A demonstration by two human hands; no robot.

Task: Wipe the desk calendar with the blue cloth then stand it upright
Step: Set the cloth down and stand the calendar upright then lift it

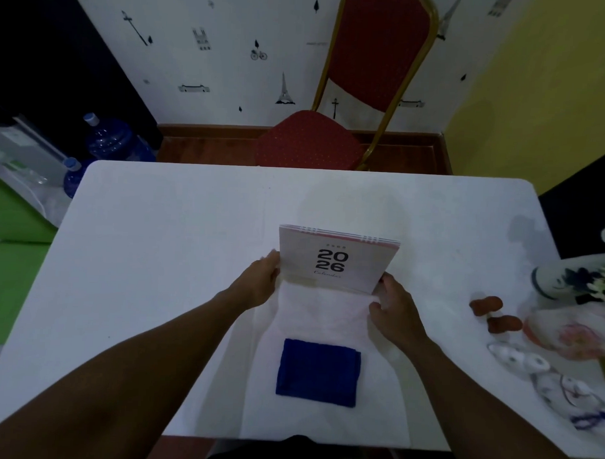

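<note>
1. Room: patterned white wallpaper with small black drawings covers the far wall, a yellow wall stands at the right, and a red chair with a gold frame sits behind the white counter.
2. Left of the counter, blue water bottles stand on the floor.
3. Right end of the counter: a blue-and-white vase lying on its side, two brown objects, and blurred clear packets whose contents cannot be told.
4. Centre: a white cloth is spread on the counter.
5. The desk calendar, cover marked "2026", stands tilted at the far end of the white cloth, spiral binding uppermost.
6. The left hand grips the calendar's left edge; the right hand grips its lower right corner.
7. The blue cloth lies folded on the white cloth, nearer the person, between the two forearms, touched by neither hand.
</note>
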